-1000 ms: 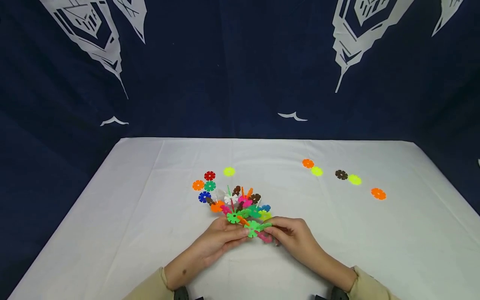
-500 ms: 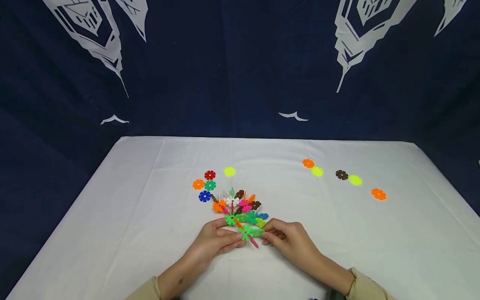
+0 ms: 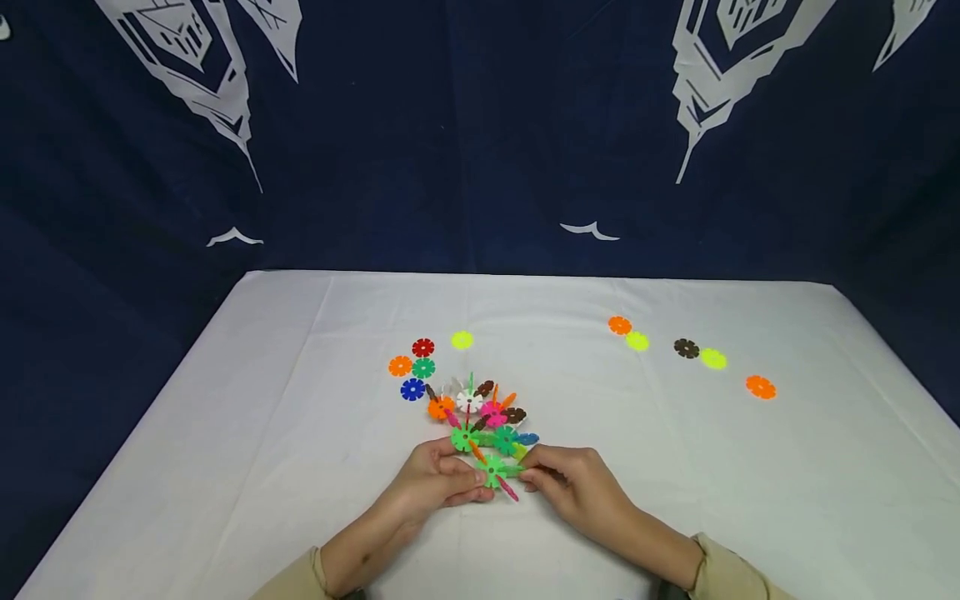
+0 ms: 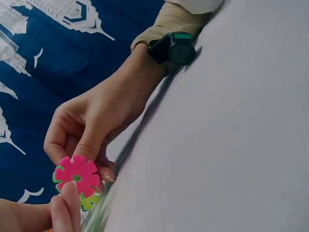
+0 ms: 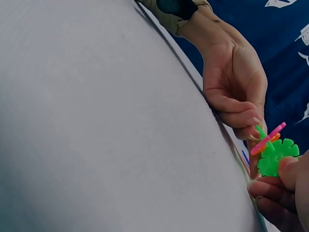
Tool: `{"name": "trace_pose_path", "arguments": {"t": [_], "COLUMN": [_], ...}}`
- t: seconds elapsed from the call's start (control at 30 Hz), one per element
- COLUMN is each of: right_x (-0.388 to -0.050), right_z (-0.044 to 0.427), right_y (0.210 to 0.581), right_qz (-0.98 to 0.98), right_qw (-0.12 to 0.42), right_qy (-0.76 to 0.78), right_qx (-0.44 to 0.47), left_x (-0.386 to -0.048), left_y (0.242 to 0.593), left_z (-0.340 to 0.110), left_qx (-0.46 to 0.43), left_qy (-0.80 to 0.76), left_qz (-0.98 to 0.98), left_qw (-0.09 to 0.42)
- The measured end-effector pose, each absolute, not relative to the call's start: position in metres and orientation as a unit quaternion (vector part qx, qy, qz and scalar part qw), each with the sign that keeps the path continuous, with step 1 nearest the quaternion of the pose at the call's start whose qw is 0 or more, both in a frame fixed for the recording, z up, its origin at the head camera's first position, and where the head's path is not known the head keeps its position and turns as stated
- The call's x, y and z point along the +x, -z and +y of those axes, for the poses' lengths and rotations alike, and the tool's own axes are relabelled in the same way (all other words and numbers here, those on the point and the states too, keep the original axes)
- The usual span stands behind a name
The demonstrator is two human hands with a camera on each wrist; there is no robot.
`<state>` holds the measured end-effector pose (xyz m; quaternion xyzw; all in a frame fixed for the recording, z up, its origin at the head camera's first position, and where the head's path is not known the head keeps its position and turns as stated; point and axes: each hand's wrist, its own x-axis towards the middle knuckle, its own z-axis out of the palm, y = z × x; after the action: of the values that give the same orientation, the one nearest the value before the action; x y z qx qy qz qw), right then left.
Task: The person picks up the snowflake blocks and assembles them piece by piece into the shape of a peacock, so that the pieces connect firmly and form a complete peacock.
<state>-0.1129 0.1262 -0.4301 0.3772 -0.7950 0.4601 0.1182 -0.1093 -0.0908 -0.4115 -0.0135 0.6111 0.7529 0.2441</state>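
Cluster of slotted discs [image 3: 486, 439], lower centre of the frame, between my hands; can't tell if its far side rests on the bench [image 3: 300, 433]. Versus a second ago: slid a bit left and lower, its pink disc [image 4: 82, 168] now nearly edge-on in the head view. Scattered discs haven't been taken; I read it as adjusting a joint, not adding a piece.

My left hand [image 3: 431, 485]: fingers curled, pinching the front green disc [image 3: 491, 472] by its left edge. Left wrist view puts a fingertip in front of the pink disc; pressing or not, can't say. My right hand [image 3: 579, 482]: thumb and fingers nearly together, pinching a second green disc [image 5: 279, 157], edge-on from above.

Farther out: red disc [image 3: 423, 347], blue disc [image 3: 412, 389] and others left of centre, just beyond the cluster; brown disc [image 3: 686, 348] among more discs, right of the frame, well apart. Navy curtain [image 3: 480, 125] fills the top.
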Motion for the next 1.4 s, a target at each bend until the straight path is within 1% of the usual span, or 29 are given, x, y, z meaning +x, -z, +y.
{"name": "trace_pose_path", "arguments": {"t": [0.17, 0.37, 0.5, 0.63, 0.73, 0.83, 1.03, 1.2, 1.4], "right_x": [-0.113, -0.113, -0.115, -0.116, -0.118, -0.119, -0.118, -0.118, -0.120], "right_z": [0.126, 0.129, 0.131, 0.132, 0.132, 0.130, 0.113, 0.106, 0.106], "right_y": [0.428, 0.427, 0.427, 0.423, 0.417, 0.409, 0.397, 0.396, 0.402], "right_qz": [-0.801, -0.807, -0.810, -0.804, -0.798, -0.802, -0.855, -0.882, -0.876], "right_qw": [0.107, 0.110, 0.111, 0.118, 0.143, 0.177, 0.229, 0.249, 0.269], "right_qy": [-0.472, -0.472, -0.460, -0.444, -0.446, -0.441, -0.327, -0.274, -0.292], "right_qx": [0.352, 0.337, 0.346, 0.376, 0.379, 0.361, 0.331, 0.293, 0.275], "left_x": [-0.112, -0.116, -0.119, -0.121, -0.122, -0.121, -0.121, -0.120, -0.122], "left_y": [0.413, 0.410, 0.409, 0.409, 0.409, 0.408, 0.402, 0.401, 0.404], "left_z": [-0.089, -0.100, -0.108, -0.109, -0.109, -0.106, -0.090, -0.077, -0.068], "left_qx": [-0.017, -0.020, -0.031, -0.023, -0.025, -0.016, 0.016, 0.014, 0.018], "left_qy": [-0.756, -0.751, -0.746, -0.747, -0.751, -0.757, -0.771, -0.777, -0.779], "left_qz": [0.610, 0.607, 0.615, 0.616, 0.613, 0.608, 0.604, 0.604, 0.608], "left_qw": [0.236, 0.258, 0.253, 0.250, 0.246, 0.238, 0.204, 0.176, 0.151]}}
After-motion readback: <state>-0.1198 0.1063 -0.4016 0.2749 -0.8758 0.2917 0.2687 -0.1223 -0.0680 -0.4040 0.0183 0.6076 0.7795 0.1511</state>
